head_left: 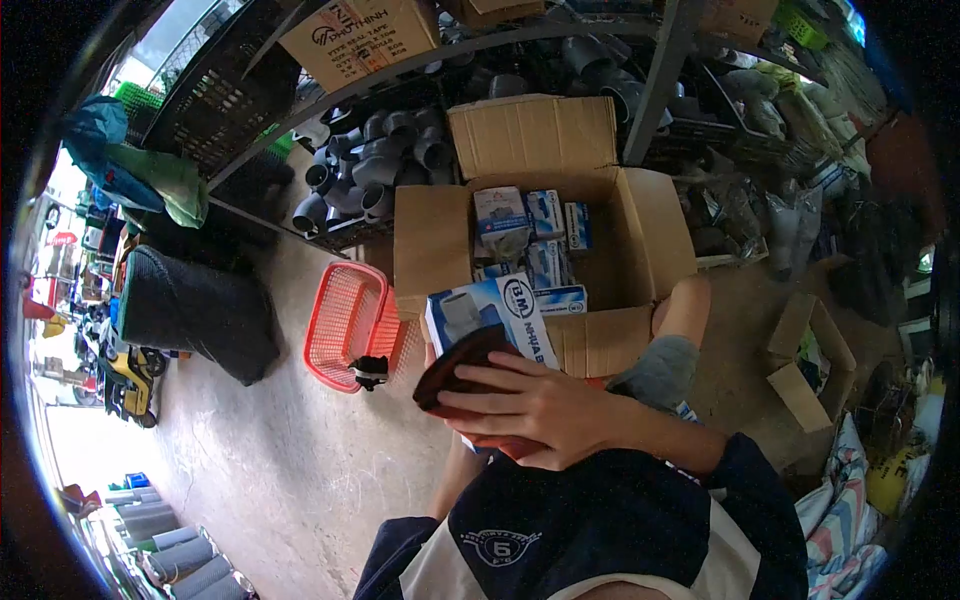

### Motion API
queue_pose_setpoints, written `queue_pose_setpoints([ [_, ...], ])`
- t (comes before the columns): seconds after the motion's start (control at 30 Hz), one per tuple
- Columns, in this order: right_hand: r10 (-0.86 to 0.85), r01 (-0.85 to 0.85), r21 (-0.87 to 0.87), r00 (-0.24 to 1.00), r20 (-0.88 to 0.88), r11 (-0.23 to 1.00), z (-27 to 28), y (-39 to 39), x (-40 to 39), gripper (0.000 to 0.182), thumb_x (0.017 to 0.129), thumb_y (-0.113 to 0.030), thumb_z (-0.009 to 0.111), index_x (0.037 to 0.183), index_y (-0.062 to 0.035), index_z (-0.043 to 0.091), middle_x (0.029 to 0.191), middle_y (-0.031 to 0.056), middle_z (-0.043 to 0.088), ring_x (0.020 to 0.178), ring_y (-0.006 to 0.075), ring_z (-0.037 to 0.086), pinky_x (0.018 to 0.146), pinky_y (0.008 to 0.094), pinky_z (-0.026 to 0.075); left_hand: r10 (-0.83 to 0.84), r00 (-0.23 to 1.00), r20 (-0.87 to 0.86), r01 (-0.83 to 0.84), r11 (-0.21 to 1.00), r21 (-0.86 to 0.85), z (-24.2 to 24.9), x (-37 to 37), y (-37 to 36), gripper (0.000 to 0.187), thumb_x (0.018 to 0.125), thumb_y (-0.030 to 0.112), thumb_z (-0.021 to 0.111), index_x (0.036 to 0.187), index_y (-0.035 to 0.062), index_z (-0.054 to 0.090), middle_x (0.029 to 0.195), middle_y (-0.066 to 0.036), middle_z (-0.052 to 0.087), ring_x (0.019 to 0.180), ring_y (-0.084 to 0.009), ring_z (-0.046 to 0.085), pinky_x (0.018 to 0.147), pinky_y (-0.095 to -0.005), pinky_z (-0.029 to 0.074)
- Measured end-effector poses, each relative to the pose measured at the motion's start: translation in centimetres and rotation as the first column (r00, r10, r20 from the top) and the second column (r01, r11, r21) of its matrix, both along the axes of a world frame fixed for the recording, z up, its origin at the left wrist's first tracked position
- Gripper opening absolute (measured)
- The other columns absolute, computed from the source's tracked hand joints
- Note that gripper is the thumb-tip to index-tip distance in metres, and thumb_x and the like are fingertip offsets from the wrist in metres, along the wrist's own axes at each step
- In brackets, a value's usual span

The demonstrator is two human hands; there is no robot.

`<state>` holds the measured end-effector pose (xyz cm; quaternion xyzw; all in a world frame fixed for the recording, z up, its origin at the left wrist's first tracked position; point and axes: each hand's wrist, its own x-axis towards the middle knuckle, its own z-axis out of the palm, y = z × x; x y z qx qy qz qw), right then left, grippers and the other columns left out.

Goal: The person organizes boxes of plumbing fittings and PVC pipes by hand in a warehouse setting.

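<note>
A blue-and-white printed box [492,312] is tilted in front of my chest, with a fitting pictured on it. My left hand [431,358] supports its left side from below, mostly hidden behind the box. My right hand [545,405] presses a curved black-and-red thing [460,370] against the box face, fingers laid across it; its exact kind I cannot tell. Just beyond is a large cardboard carton [605,330] with raised flaps, holding several similar blue-and-white boxes [545,215] and a small clear plastic bag [507,243].
A red plastic basket [345,310] stands on the floor left of the carton. Grey pipe elbows [375,165] fill the shelf behind. A dark mesh roll [195,315] stands at left, a smaller open carton [805,355] at right. My bent knee [685,305] is beside the large carton.
</note>
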<state>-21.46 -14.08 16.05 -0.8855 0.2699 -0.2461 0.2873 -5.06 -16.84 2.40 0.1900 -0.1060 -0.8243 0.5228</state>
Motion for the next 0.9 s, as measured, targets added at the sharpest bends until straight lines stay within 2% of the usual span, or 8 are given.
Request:
queue_pose_setpoints([
  [0.07,0.03,-0.03,0.027,0.999,0.019,0.999,-0.5,-0.2,-0.3,0.088,0.074,-0.025,0.076,0.151,-0.0187,0.034,0.158,0.0113,0.029,0.146,0.0343,0.025,0.12,0.0545,0.018,-0.007,1.0,-0.001,0.007,1.0,0.004,0.2,0.1,0.0,0.083,0.091,0.07,0.04,0.15,0.0132,0.031,0.146,-0.011,0.043,0.129,-0.0303,0.048,0.106,-0.0485,0.043],
  [0.17,-0.22,0.199,0.153,0.966,0.138,0.968,-1.5,-3.1,-0.6,0.083,0.077,-0.023,0.073,0.151,-0.0173,0.036,0.157,0.012,0.029,0.146,0.0369,0.024,0.12,0.0551,0.018,-0.005,1.0,-0.008,0.005,1.0,0.011,0.2,-0.5,0.4,0.083,0.091,0.071,0.04,0.15,0.0132,0.031,0.146,-0.011,0.043,0.129,-0.0303,0.048,0.106,-0.0485,0.043],
  [0.3,-0.228,0.222,-0.117,0.973,-0.041,0.968,-0.7,-3.3,0.3,0.074,0.084,-0.024,0.066,0.15,-0.0128,0.035,0.156,0.0132,0.031,0.144,0.0394,0.025,0.12,0.0517,0.019,-0.013,1.0,-0.018,0.013,1.0,-0.004,0.4,-0.6,0.0,0.083,0.091,0.071,0.04,0.15,0.0132,0.03,0.146,-0.011,0.043,0.13,-0.0303,0.048,0.106,-0.0485,0.043],
  [0.43,-0.082,0.085,-0.029,0.994,0.069,0.996,-0.6,-0.1,0.6,0.068,0.087,-0.021,0.064,0.149,-0.0141,0.037,0.153,0.0137,0.035,0.142,0.0355,0.031,0.118,0.0522,0.023,-0.009,1.0,-0.017,0.009,1.0,-0.015,0.3,0.5,-0.1,0.083,0.091,0.071,0.04,0.15,0.0132,0.03,0.146,-0.011,0.043,0.13,-0.0304,0.047,0.106,-0.0486,0.043],
  [0.53,-0.244,0.236,0.089,0.965,0.099,0.968,-1.1,2.5,0.1,0.067,0.087,-0.018,0.064,0.149,-0.0137,0.038,0.151,0.0154,0.038,0.14,0.0355,0.035,0.116,0.0527,0.027,0.005,1.0,0.012,-0.005,1.0,-0.017,0.7,0.4,0.1,0.084,0.091,0.071,0.04,0.15,0.0132,0.03,0.146,-0.011,0.042,0.13,-0.0304,0.047,0.106,-0.0486,0.043],
  [0.67,-0.526,0.517,0.152,0.85,0.029,0.843,-1.8,2.4,-0.5,0.066,0.091,-0.021,0.063,0.15,-0.0123,0.035,0.153,0.0179,0.031,0.138,0.0375,0.038,0.114,0.0489,0.033,0.031,0.998,0.053,-0.028,0.999,-0.044,1.6,0.1,0.0,0.084,0.091,0.071,0.04,0.15,0.0132,0.03,0.147,-0.011,0.042,0.13,-0.0304,0.047,0.106,-0.0486,0.043],
  [0.8,-0.578,0.503,0.429,0.814,0.056,0.751,-1.1,-1.6,-1.9,0.062,0.098,-0.024,0.053,0.154,-0.0181,0.027,0.157,0.0167,0.025,0.141,0.0377,0.034,0.114,0.0457,0.034,0.064,0.993,0.103,-0.055,0.995,-0.088,3.0,-0.9,0.1,0.084,0.091,0.071,0.04,0.15,0.0132,0.03,0.147,-0.011,0.042,0.13,-0.0304,0.047,0.107,-0.0486,0.042],
  [0.9,-0.63,0.515,0.397,0.734,0.255,0.76,-2.0,-3.8,-2.1,0.06,0.099,-0.026,0.053,0.154,-0.0196,0.028,0.159,0.0167,0.02,0.14,0.0404,0.035,0.113,0.0451,0.034,0.121,0.983,0.135,-0.105,0.987,-0.121,3.3,-1.4,-0.3,0.084,0.091,0.072,0.04,0.15,0.0133,0.03,0.147,-0.011,0.042,0.13,-0.0304,0.047,0.107,-0.0486,0.042],
])
